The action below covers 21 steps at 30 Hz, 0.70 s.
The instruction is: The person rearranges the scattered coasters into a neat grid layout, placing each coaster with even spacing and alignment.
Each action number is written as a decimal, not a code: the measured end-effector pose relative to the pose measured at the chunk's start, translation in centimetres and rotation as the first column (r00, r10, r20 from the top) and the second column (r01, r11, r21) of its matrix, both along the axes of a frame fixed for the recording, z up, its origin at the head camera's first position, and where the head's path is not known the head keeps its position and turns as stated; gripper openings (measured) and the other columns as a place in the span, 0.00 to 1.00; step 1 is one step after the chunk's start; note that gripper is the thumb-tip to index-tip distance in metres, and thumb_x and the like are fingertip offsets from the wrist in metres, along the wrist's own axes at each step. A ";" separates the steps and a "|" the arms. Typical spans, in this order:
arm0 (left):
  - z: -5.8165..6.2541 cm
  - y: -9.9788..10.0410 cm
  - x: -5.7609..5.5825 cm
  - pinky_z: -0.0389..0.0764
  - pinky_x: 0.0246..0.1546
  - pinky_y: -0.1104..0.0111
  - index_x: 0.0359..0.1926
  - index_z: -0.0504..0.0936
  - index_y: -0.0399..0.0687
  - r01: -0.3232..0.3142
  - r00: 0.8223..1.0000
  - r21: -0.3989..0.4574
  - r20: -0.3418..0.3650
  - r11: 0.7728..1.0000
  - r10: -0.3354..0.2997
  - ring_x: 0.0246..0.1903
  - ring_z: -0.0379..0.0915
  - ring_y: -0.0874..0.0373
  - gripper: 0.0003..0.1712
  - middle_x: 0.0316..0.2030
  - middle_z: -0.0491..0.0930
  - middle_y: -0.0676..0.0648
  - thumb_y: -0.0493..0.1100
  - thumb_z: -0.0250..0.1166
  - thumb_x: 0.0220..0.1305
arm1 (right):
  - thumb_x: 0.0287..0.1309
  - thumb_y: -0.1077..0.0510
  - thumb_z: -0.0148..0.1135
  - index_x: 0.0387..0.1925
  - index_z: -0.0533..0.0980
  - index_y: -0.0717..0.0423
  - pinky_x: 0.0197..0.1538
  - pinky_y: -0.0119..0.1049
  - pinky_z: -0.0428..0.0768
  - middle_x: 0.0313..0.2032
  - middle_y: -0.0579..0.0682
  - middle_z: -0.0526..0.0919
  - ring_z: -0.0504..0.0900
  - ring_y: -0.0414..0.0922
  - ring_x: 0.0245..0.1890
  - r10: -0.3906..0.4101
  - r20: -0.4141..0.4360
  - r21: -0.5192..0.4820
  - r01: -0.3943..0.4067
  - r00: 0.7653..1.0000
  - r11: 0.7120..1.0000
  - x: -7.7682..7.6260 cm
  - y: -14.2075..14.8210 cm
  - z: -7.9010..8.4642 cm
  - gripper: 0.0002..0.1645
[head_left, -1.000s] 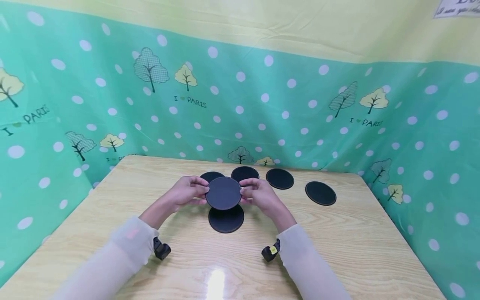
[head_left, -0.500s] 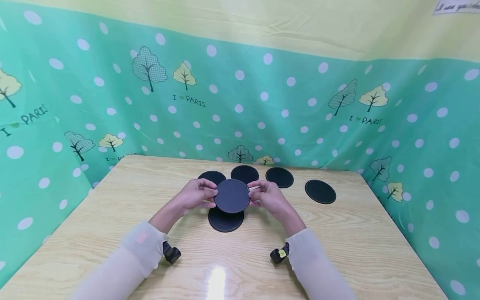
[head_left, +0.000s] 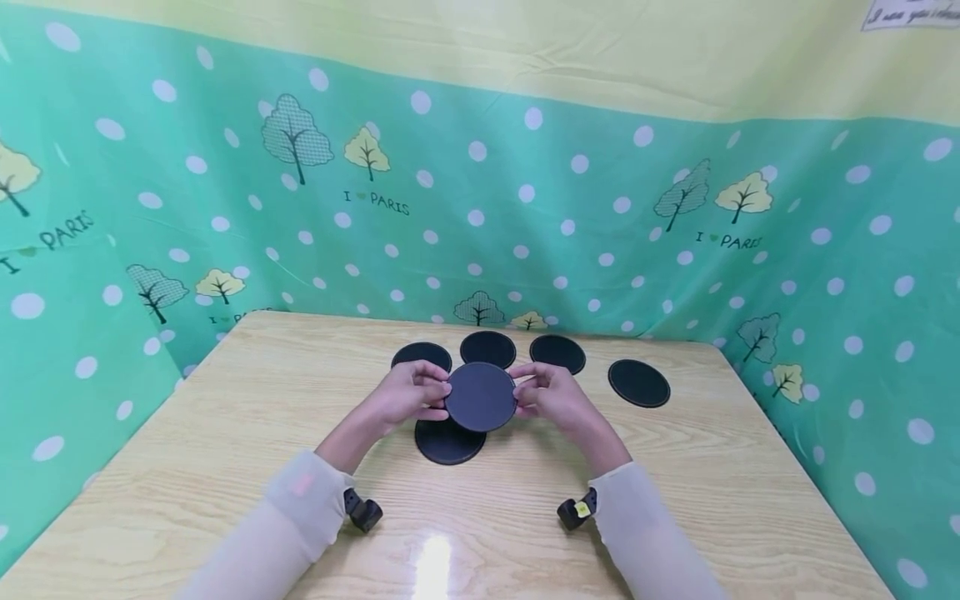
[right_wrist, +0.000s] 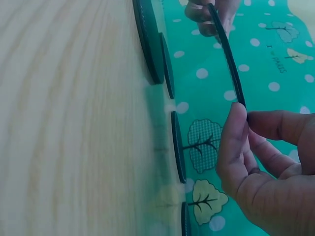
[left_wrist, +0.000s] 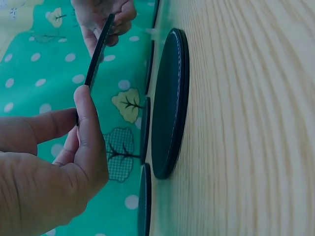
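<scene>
Between both hands a round black coaster (head_left: 481, 397) with a stitched edge is held up off the table, tilted a little. My left hand (head_left: 408, 395) pinches its left rim between thumb and fingers, and my right hand (head_left: 556, 402) pinches the right rim. Both wrist views show the held coaster (left_wrist: 100, 51) edge-on as one thin disc, clear of the table. Below it and slightly left lies another black coaster (head_left: 448, 443), partly covered in the head view. In the left wrist view this lower coaster (left_wrist: 170, 103) looks thicker, with more than one layer at its edge.
Behind the hands, several black coasters lie flat in an arc: one at the left (head_left: 421, 356), one in the middle (head_left: 488, 347), one further right (head_left: 558, 353) and one at the far right (head_left: 639, 383). Patterned green cloth (head_left: 450, 208) surrounds the wooden table (head_left: 675, 500).
Both hands have shifted right with the held coaster, which now covers the upper right of the lower coaster. The coasters on the table have stayed put.
</scene>
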State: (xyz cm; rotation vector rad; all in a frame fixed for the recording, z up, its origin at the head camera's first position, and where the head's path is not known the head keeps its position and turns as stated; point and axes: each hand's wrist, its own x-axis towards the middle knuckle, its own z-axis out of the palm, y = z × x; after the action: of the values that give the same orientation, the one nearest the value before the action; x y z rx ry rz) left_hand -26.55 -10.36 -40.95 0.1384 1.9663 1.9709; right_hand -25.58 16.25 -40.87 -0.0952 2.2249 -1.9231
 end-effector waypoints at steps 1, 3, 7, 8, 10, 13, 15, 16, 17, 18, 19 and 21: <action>-0.1 0.2 0.0 0.90 0.37 0.64 0.55 0.72 0.29 0.000 1.000 0.002 -0.002 1.000 0.000 0.31 0.75 0.54 0.14 0.39 0.76 0.40 0.29 0.61 0.71 | 0.66 0.74 0.59 0.57 0.77 0.65 0.46 0.44 0.90 0.38 0.57 0.80 0.84 0.46 0.34 -0.002 0.002 0.005 0.002 1.000 1.000 0.0 0.2 0.0 0.19; -0.2 0.5 0.1 0.90 0.37 0.64 0.55 0.72 0.29 0.002 1.000 0.005 -0.008 1.000 -0.002 0.31 0.76 0.54 0.14 0.39 0.76 0.40 0.29 0.61 0.71 | 0.66 0.74 0.58 0.57 0.77 0.65 0.47 0.45 0.90 0.39 0.57 0.80 0.84 0.46 0.35 0.001 -0.002 0.017 -0.001 1.000 1.000 0.0 0.5 0.0 0.19; -0.4 1.0 0.1 0.90 0.36 0.64 0.54 0.73 0.30 0.006 1.000 0.013 -0.005 1.000 -0.006 0.30 0.76 0.55 0.14 0.37 0.76 0.41 0.29 0.62 0.71 | 0.67 0.74 0.57 0.57 0.76 0.65 0.47 0.44 0.90 0.40 0.58 0.80 0.83 0.46 0.35 0.007 -0.010 0.043 -0.007 1.000 0.999 0.0 1.2 -0.2 0.19; -0.5 1.1 0.2 0.91 0.36 0.64 0.54 0.73 0.29 0.008 1.000 0.015 -0.003 1.000 -0.008 0.30 0.76 0.54 0.14 0.37 0.76 0.41 0.29 0.62 0.71 | 0.67 0.74 0.56 0.57 0.76 0.66 0.47 0.44 0.90 0.40 0.58 0.79 0.83 0.46 0.35 0.012 -0.011 0.048 -0.012 1.000 0.999 0.0 1.3 -0.2 0.19; -0.5 1.4 0.2 0.90 0.37 0.64 0.54 0.72 0.29 0.012 1.000 0.021 0.004 1.000 -0.012 0.31 0.76 0.54 0.14 0.37 0.76 0.41 0.28 0.62 0.70 | 0.66 0.74 0.56 0.57 0.76 0.67 0.46 0.43 0.90 0.40 0.59 0.79 0.83 0.46 0.35 0.017 -0.018 0.059 -0.016 1.000 0.998 0.1 1.5 -0.1 0.19; -0.6 1.8 0.2 0.90 0.37 0.64 0.55 0.72 0.29 0.021 1.000 0.023 0.009 1.000 -0.021 0.31 0.76 0.54 0.15 0.38 0.76 0.41 0.28 0.62 0.71 | 0.67 0.74 0.55 0.58 0.75 0.67 0.46 0.43 0.90 0.40 0.59 0.79 0.82 0.46 0.35 0.021 -0.019 0.073 -0.020 1.000 0.997 0.2 1.9 0.0 0.19; -0.6 2.2 0.2 0.90 0.36 0.65 0.55 0.72 0.29 0.018 1.000 0.029 0.015 0.999 -0.018 0.31 0.76 0.55 0.15 0.38 0.76 0.41 0.28 0.62 0.71 | 0.66 0.74 0.56 0.58 0.75 0.67 0.46 0.43 0.90 0.40 0.59 0.79 0.82 0.46 0.34 0.024 -0.020 0.079 -0.023 0.999 0.997 0.2 2.2 0.1 0.19; -0.5 2.4 0.2 0.90 0.36 0.66 0.55 0.72 0.30 0.015 1.000 0.030 0.017 0.999 -0.016 0.31 0.76 0.55 0.15 0.38 0.76 0.41 0.28 0.62 0.70 | 0.66 0.74 0.57 0.58 0.75 0.67 0.46 0.44 0.90 0.40 0.59 0.80 0.82 0.46 0.34 0.024 -0.016 0.083 -0.023 1.000 0.996 0.1 2.4 0.1 0.19; -0.5 2.6 0.2 0.90 0.35 0.66 0.55 0.72 0.30 0.014 1.000 0.032 0.018 0.999 -0.015 0.30 0.76 0.55 0.15 0.38 0.76 0.41 0.28 0.62 0.70 | 0.66 0.74 0.58 0.58 0.75 0.67 0.46 0.43 0.90 0.40 0.58 0.80 0.82 0.45 0.34 0.026 -0.014 0.084 -0.024 1.000 0.996 0.1 2.5 0.1 0.19; -0.5 2.8 0.2 0.90 0.35 0.66 0.55 0.72 0.30 0.015 1.000 0.034 0.019 0.999 -0.015 0.30 0.76 0.55 0.15 0.38 0.76 0.41 0.28 0.62 0.70 | 0.65 0.74 0.59 0.58 0.75 0.67 0.45 0.43 0.90 0.40 0.58 0.81 0.83 0.45 0.34 0.027 -0.011 0.084 -0.026 1.000 0.996 0.1 2.7 0.1 0.20; -0.5 2.9 0.3 0.90 0.34 0.66 0.55 0.72 0.31 0.015 1.000 0.036 0.020 0.999 -0.016 0.30 0.76 0.55 0.15 0.37 0.76 0.41 0.27 0.62 0.70 | 0.65 0.74 0.59 0.58 0.75 0.67 0.45 0.43 0.90 0.39 0.58 0.81 0.83 0.45 0.34 0.028 -0.008 0.087 -0.027 1.000 0.996 0.0 2.9 0.1 0.20; -0.4 3.3 0.3 0.90 0.34 0.66 0.55 0.72 0.31 0.020 1.000 0.037 0.021 0.999 -0.021 0.29 0.76 0.56 0.15 0.37 0.77 0.41 0.27 0.62 0.70 | 0.64 0.74 0.60 0.57 0.75 0.67 0.44 0.42 0.90 0.39 0.57 0.82 0.83 0.44 0.33 0.032 -0.003 0.090 -0.032 0.999 0.995 0.0 3.2 0.2 0.20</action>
State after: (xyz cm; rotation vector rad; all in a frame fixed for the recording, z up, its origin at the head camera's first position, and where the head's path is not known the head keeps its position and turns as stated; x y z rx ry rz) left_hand -26.29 -7.06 -41.40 0.1453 1.9078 1.9882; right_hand -25.60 19.50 -40.66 -0.1212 2.2953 -1.8051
